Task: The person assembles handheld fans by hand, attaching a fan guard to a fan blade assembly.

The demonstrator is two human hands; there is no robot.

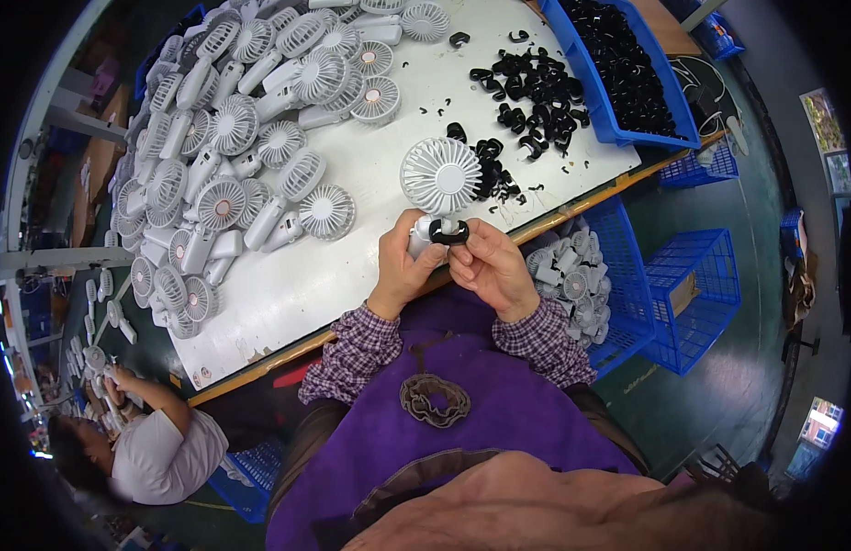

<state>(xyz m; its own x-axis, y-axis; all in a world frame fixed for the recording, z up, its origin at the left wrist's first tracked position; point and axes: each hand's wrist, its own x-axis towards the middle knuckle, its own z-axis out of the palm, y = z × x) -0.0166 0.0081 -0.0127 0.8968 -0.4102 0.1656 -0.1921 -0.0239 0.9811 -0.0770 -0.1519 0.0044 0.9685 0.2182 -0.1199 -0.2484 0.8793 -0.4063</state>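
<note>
Near the front edge of the white table, my left hand [403,264] is closed round the handle of a white handheld fan [441,175], its round grille pointing away from me. A curved black plastic clip [448,231] sits against the fan's neck. My right hand [492,268] pinches the clip from the right side with thumb and fingers. Whether the clip is fastened to the fan I cannot tell. Just beyond the fan lie loose black clips [536,101] in a scattered heap.
A large pile of white fans [233,124] covers the table's left side. At the back right stands a blue bin [583,78] full of black clips. Blue crates [687,298] stand on the floor at right, beside more fans [572,275]. Another person [168,450] works at lower left.
</note>
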